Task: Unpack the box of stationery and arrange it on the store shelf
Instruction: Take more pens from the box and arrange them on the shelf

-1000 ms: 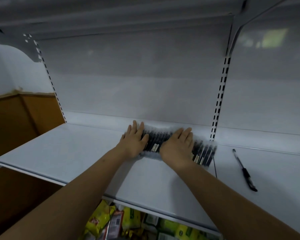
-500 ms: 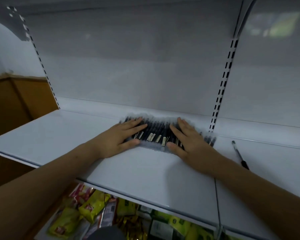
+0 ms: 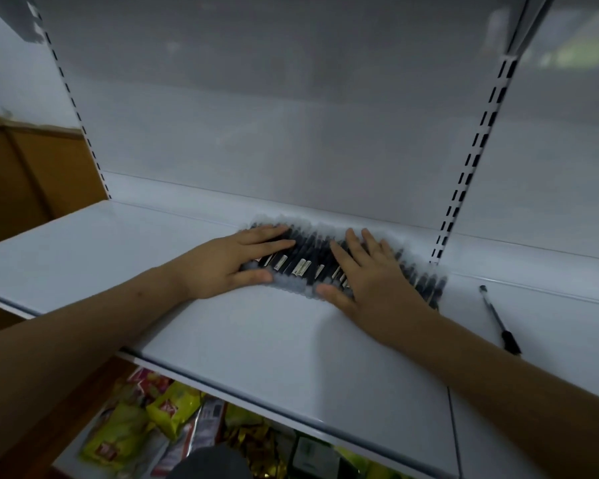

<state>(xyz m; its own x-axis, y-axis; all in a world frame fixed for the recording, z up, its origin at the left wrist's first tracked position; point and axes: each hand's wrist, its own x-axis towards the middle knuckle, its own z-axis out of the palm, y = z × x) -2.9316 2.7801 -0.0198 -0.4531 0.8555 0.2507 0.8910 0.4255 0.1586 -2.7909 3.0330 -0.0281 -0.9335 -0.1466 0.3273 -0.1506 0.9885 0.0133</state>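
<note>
A row of several black pens in clear sleeves lies side by side at the back of the white store shelf. My left hand lies flat on the left end of the row, fingers straight, thumb along its front edge. My right hand lies flat on the right part, fingers spread, thumb at the front edge. Parts of the row are hidden under both hands. One loose black pen lies alone on the neighbouring shelf panel to the right.
A slotted upright rises behind the row's right end, another upright at the left. Below the shelf lie yellow and green snack packets. A brown wooden wall stands at the left.
The view has shifted a little. Both hands have stayed flat on the pen row, and my right hand has slid slightly toward its right part.
</note>
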